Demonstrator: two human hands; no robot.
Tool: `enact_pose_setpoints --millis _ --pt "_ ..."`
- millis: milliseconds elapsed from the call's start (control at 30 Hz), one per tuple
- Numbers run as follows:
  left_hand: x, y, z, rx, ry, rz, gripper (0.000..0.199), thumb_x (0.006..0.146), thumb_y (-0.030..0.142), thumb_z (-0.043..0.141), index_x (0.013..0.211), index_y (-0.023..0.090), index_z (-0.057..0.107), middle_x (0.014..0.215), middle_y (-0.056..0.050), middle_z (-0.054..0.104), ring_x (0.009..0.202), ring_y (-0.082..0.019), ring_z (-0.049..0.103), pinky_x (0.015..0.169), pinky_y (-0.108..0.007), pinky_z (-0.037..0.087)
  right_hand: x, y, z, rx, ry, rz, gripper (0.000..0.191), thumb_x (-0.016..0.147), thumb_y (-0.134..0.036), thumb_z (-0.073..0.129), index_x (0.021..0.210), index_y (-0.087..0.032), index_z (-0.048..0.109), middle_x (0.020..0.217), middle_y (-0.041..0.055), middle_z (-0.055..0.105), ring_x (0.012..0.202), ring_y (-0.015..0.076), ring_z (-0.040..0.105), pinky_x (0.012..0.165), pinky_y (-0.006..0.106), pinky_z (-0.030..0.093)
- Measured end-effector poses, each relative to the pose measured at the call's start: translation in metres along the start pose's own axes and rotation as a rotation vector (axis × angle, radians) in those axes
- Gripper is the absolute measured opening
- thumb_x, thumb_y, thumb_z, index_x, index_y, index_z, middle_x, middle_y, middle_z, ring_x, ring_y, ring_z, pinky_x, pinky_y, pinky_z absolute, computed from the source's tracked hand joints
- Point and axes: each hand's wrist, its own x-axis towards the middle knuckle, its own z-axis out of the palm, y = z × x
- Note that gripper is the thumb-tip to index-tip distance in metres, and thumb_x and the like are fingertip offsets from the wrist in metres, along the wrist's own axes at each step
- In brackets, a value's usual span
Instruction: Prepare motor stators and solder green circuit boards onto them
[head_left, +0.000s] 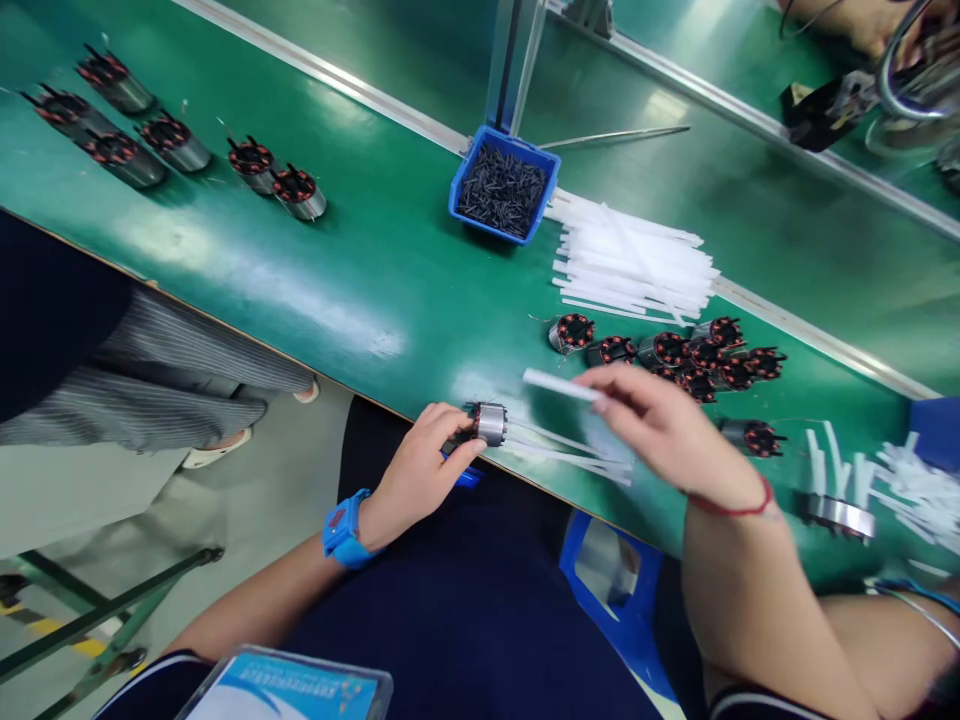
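Observation:
My left hand (pixel 431 455) grips a motor stator (pixel 491 424) on its side near the table's front edge, thumb and fingers closed around one end. White strips (pixel 574 455) stretch to the right from the stator's other end. Above these strips, my right hand (pixel 660 425) pinches one end of a white strip (pixel 556 385), whose free end points left toward the stator. Several more stators (pixel 705 355) with copper windings and black prongs stand in a group beyond my right hand. Another stator (pixel 752 437) lies just right of it.
A blue bin (pixel 503 185) of small black pieces sits beside a pile of white strips (pixel 637 258). Several stators (pixel 176 142) stand at the far left. A stator with upright strips (pixel 838 515) is at right. Another person's hand (pixel 862 25) shows top right.

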Motion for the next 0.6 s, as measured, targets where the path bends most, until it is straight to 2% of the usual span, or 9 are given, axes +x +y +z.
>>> enact_pose_setpoints --millis 67,200,367,500,600 --pt "0.000 -0.001 -0.001 0.003 -0.012 -0.009 0.009 0.089 0.024 0.056 0.094 0.018 0.059 0.090 -0.003 0.057 0.085 -0.016 0.054 0.078 -0.029 0.045 -0.018 -0.002 0.023 -0.026 -0.074 0.045 0.023 0.091 -0.027 0.047 0.107 -0.023 0.063 0.090 0.0042 0.063 0.079 0.0171 0.059 0.075 0.031 0.045" --pt "0.001 -0.002 -0.001 0.031 -0.014 -0.015 0.013 0.088 0.025 0.057 0.099 0.018 0.060 0.088 -0.003 0.058 0.083 -0.016 0.054 0.076 -0.029 0.045 -0.026 0.006 0.057 0.025 -0.033 0.161 0.024 0.093 -0.028 0.045 0.104 -0.021 0.066 0.093 0.0054 0.064 0.085 0.0179 0.059 0.079 0.031 0.044" --pt "0.001 -0.002 -0.003 0.045 -0.036 -0.001 0.020 0.087 0.025 0.057 0.106 0.019 0.060 0.094 -0.004 0.059 0.089 -0.018 0.056 0.081 -0.030 0.047 -0.007 0.000 0.080 0.225 -0.079 0.168 0.021 0.092 -0.029 0.048 0.099 -0.022 0.066 0.096 0.0030 0.067 0.087 0.0170 0.059 0.080 0.029 0.042" --pt "0.000 -0.005 -0.010 -0.018 -0.115 0.070 0.022 0.088 0.014 0.049 0.107 0.019 0.060 0.104 -0.006 0.060 0.097 -0.018 0.056 0.088 -0.030 0.046 0.002 -0.009 0.094 0.367 -0.169 0.192 0.020 0.091 -0.029 0.045 0.084 -0.020 0.062 0.078 -0.0011 0.062 0.071 0.0132 0.054 0.067 0.025 0.039" --pt "0.000 -0.007 -0.012 -0.038 -0.096 0.061 0.018 0.090 0.015 0.046 0.097 0.018 0.062 0.097 -0.005 0.061 0.092 -0.016 0.057 0.083 -0.029 0.047 0.001 -0.010 0.101 0.493 -0.196 0.231 0.018 0.090 -0.032 0.048 0.083 -0.019 0.060 0.073 -0.0028 0.056 0.065 0.0114 0.047 0.061 0.023 0.036"
